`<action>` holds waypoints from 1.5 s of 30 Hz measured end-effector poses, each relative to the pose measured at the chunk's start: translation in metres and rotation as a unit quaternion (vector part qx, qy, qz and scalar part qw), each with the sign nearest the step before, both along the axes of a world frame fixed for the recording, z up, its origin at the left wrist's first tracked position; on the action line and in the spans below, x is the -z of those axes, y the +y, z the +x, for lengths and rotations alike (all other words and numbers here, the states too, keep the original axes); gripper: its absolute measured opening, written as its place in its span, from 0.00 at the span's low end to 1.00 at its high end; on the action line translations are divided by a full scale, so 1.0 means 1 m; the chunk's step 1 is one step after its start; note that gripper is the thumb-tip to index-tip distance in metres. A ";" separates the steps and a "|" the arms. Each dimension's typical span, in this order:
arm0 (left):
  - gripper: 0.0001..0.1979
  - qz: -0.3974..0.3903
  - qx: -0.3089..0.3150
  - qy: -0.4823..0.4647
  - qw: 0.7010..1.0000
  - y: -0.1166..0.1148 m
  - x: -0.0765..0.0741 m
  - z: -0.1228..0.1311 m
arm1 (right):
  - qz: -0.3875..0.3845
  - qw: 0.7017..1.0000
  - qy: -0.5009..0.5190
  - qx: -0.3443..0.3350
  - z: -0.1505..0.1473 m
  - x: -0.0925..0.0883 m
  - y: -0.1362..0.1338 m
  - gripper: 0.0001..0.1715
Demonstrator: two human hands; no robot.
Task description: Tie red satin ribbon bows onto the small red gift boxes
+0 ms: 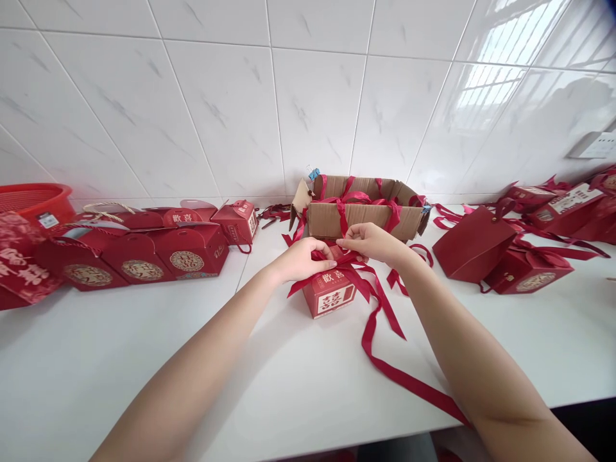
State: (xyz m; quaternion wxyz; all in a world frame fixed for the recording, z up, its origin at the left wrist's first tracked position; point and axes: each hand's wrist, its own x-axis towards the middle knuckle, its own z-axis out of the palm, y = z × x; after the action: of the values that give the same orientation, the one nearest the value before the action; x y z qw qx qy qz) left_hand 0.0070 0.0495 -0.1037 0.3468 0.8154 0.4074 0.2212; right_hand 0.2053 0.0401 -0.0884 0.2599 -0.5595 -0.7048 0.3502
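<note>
A small red gift box [332, 296] with cream lettering sits on the white table in front of me. On its top lies a red ribbon [373, 328], partly looped, with long tails spread to the right and toward the near edge. My left hand [308, 258] is closed on the ribbon at the left of the box top. My right hand [368, 242] pinches the ribbon just to the right, close to the left hand's fingers. The fingers hide the middle of the ribbon, so I cannot tell whether it is knotted there.
Behind the box stands an open cardboard carton [327, 219] with red ribbons over its sides. Left is a row of red gift boxes [144, 256] and a red plastic basket [41, 202]. More red boxes [524, 273] stand right. A tiled wall [317, 96] closes off the back.
</note>
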 end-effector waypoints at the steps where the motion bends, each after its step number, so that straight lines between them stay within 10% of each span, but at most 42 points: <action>1: 0.16 0.002 0.000 0.002 1.000 0.000 0.000 0.000 | 0.001 1.000 -0.001 0.001 0.000 0.000 0.000 0.19; 18: 0.04 0.122 0.008 0.013 0.992 -0.002 0.001 0.003 | -0.002 0.998 0.055 -0.012 0.000 -0.002 -0.003 0.15; 45: 0.08 0.045 0.031 -0.010 0.998 -0.005 -0.010 -0.002 | -0.006 0.999 0.031 -0.021 0.000 -0.011 -0.010 0.21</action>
State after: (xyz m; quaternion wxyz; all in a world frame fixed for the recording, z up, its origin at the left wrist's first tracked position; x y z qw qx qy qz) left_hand 0.0045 0.0448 -0.0941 0.3204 0.8401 0.3685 0.2362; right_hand 0.2055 0.0303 -0.0775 0.2707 -0.5347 -0.7063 0.3769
